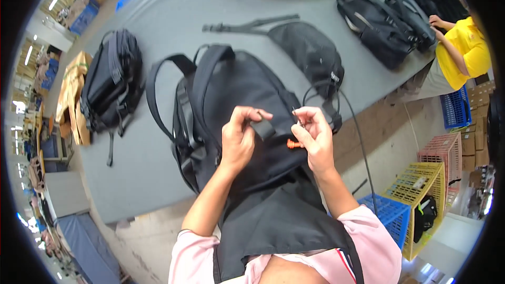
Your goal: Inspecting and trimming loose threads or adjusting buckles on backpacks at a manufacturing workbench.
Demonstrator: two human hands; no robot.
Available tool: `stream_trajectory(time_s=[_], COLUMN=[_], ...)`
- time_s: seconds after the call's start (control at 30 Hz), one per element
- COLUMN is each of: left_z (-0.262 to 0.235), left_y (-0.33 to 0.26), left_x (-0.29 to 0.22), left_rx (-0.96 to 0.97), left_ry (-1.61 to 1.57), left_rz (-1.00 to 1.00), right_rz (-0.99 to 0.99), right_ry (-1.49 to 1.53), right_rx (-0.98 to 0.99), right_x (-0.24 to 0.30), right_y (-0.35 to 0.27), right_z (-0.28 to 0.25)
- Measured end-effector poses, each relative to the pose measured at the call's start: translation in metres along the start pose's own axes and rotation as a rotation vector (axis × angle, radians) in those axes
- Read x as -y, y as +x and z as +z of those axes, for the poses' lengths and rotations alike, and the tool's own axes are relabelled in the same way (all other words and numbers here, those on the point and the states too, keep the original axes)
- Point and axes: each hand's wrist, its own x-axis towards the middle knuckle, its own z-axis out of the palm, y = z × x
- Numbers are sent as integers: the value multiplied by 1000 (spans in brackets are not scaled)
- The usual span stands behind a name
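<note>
A large black backpack (236, 87) lies on the table in front of me, its shoulder straps toward the left. Over it, my left hand (239, 139) is closed, thumb and forefinger pinching at a short black webbing strap (264, 129). Close by on the right, my right hand (315, 139) is closed in a pinch around a thin, dark, pointed tool (298, 118). Its exact kind is hidden by the fingers. A small orange piece (295, 143) shows just under that hand; I cannot tell whether it belongs to the tool.
Beyond the backpack lies a smaller black bag (310, 52) with a long strap. Another black backpack (113, 79) is at left, and more black backpacks (376, 26) are at far right beside a person in yellow (463, 47). A black cable (360, 142) hangs right. Plastic crates (418, 184) stand below.
</note>
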Motion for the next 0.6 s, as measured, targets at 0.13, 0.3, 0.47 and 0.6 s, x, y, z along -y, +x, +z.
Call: stream_trajectory(time_s=[0.13,0.3,0.47,0.6], left_z=[6,1,-12,-14], left_y=[-11,-13,-22,-26], left_x=[6,0,-5,-7], left_rx=[-13,-67,26,77], left_ry=[48,-38,-537,-624], left_rz=[20,-225,-501,-495], right_rz=[78,57,6,-15], right_ry=[84,-267,-37,-73], right_rx=[109,195,108,92], right_x=[-11,-22,-31,-33], right_y=[2,0,-5,-2], right_z=[13,25,28,30])
